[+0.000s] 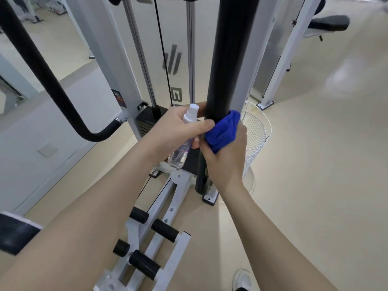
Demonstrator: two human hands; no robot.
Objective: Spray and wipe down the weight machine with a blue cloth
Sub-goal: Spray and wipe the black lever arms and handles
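White wire basket stands on beige floor. Wall socket at left. Second machine's black seat pad upper right.

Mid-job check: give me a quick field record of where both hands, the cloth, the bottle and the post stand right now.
left hand: grips the spray bottle, beside the post
spray bottle: clear, white nozzle up, tilted, a little liquid at the bottom
right hand: presses the blue cloth against the post
blue cloth: bunched, wrapped partly round the post
black post: upright, padded; the cloth sits on its lower part
wire basket: white, on the floor behind the post
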